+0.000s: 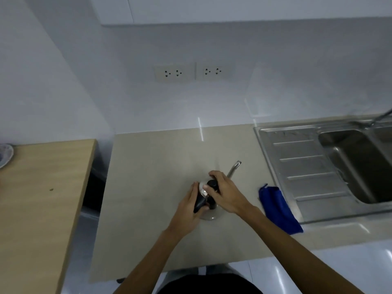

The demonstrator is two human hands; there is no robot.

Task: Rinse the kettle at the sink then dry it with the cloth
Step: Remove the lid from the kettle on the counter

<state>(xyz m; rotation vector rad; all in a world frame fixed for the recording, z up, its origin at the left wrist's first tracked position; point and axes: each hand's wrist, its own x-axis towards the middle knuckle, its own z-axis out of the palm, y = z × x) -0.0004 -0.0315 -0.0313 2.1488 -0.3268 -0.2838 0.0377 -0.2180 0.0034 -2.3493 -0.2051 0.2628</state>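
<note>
While the beige tabletop (152,170) spreads wide under everything, the steel sink (301,166) lies at its right end and a blue cloth (277,209) lies just beside the sink's drainboard edge. Near mid-tabletop stands the kettle (209,216), spout (233,169) pointing away, well apart from the sink basin; the left hand (191,209) has its grip wrapped around the black handle (200,201), and the right hand (224,192) pinches the black lid knob (212,184).

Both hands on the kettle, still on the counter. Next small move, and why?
Probably lift the kettle and carry it right to the sink. Left hand grips the black handle, right hand is on the lid knob, it stands on the counter, and the blue cloth lies unused.
</note>
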